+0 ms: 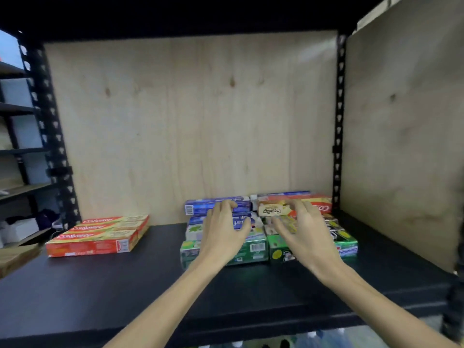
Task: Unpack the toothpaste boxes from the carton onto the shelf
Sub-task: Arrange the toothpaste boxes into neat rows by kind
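Toothpaste boxes (253,247) in mixed blue, green, red packs, stacked in rows on black shelf (125,292) at 3 o'clock by plywood back (190,121); left hand (223,237) and right hand (303,234) both spread, fingers loosely curved over stack, gripping nothing; red Colgate stack (100,234) at 9 o'clock, well apart.

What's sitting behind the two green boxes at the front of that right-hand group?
Behind the green boxes lie more rows: white and blue boxes, with a red box at the back right. The left hand and right hand cover the middle rows.
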Demonstrator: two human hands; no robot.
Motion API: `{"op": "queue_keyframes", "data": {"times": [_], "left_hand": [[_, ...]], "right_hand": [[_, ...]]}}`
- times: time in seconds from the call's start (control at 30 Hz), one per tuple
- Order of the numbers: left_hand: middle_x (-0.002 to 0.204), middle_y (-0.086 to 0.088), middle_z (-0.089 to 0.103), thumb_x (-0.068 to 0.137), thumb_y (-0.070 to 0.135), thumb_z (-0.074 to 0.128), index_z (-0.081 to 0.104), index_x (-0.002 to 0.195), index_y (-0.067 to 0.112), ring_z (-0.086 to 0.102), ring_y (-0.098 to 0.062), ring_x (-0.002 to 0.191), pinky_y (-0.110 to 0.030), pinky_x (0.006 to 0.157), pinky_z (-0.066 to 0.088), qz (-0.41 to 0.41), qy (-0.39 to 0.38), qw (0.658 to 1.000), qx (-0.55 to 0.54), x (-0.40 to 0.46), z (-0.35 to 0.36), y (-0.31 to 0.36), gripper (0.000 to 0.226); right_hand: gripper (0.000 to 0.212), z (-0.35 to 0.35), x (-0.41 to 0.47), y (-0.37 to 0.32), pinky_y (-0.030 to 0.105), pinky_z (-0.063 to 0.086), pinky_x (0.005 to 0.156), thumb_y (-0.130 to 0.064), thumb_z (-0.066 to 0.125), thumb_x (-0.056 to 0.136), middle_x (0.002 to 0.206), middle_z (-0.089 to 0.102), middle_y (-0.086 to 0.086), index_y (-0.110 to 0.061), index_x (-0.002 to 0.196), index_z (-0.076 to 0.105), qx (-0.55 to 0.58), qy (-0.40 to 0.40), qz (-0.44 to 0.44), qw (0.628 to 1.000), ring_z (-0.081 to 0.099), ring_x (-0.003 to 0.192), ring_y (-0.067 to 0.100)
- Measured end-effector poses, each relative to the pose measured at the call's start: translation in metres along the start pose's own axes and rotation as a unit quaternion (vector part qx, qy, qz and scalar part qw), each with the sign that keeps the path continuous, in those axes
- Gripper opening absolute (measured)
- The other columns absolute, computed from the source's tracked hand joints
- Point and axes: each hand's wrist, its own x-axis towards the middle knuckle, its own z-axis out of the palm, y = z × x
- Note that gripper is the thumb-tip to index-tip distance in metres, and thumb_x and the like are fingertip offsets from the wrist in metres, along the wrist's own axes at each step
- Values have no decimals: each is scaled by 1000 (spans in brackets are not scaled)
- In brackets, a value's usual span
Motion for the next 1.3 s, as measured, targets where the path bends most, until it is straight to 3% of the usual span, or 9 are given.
{"op": "queue_keyframes", "data": {"times": [0.13,0.23,0.47,0.7,0.87,0.97,1.07,1.2,1.3], "left_hand": [[129,-4,54,95,47,55,51,126,20,51,-28,122,-42,100,40,-8,-82,994,69,35,29,16,42],[120,-4,55,93,46,57,48,117,19,55,-30,114,-45,97,44,-35,-108,992,58,59,48,22,37],[112,-3,67,92,40,59,49,118,15,62,-30,109,-47,100,46,-89,-127,987,52,85,82,29,37],[111,-9,64,91,40,64,50,117,9,62,-32,106,-48,93,52,-103,-86,991,9,85,88,38,43],[120,-9,54,86,44,72,49,122,11,50,-31,117,-50,98,46,-72,-19,997,-2,76,66,38,53],[118,-5,53,80,47,78,51,123,18,50,-27,116,-49,99,45,-56,4,998,-11,60,39,28,58],[114,-3,53,82,42,79,54,121,18,48,-24,116,-46,99,44,-48,40,998,3,39,8,9,53],[111,2,56,83,39,78,58,121,24,47,-19,113,-36,92,42,-38,75,996,-1,10,-40,-19,45],[105,10,63,78,56,74,61,112,35,56,-16,104,-36,90,46,-38,80,996,28,-10,-70,-43,42]], "right_hand": [[62,-13,24,40,42,45,92,-61,57,91,123,61,10,-12,129,56,-122,6,28,992,54,111,30],[71,-15,46,70,43,42,95,-68,56,87,128,55,14,-13,130,48,-144,-44,102,983,50,115,31],[80,-3,82,111,48,40,109,-70,64,81,132,59,5,-19,137,36,-40,-186,194,962,53,126,31],[49,-3,78,124,53,50,99,-40,74,86,122,64,5,-28,123,44,34,-139,176,974,59,117,29],[55,-19,67,108,51,48,102,-23,76,86,121,61,6,-21,132,46,39,-97,123,987,49,123,27],[64,-29,56,88,50,50,102,-25,79,85,124,62,2,-22,139,46,54,-73,87,992,51,123,24],[60,-31,46,64,41,51,94,-28,80,83,117,65,-1,-23,136,52,66,-64,43,995,54,115,20],[58,-27,31,22,9,37,72,-27,80,83,106,60,-2,-20,135,54,77,-96,12,992,50,103,12],[64,-18,19,-8,10,36,69,-30,82,82,105,63,2,-15,137,53,95,-117,-9,989,53,102,16]]}}
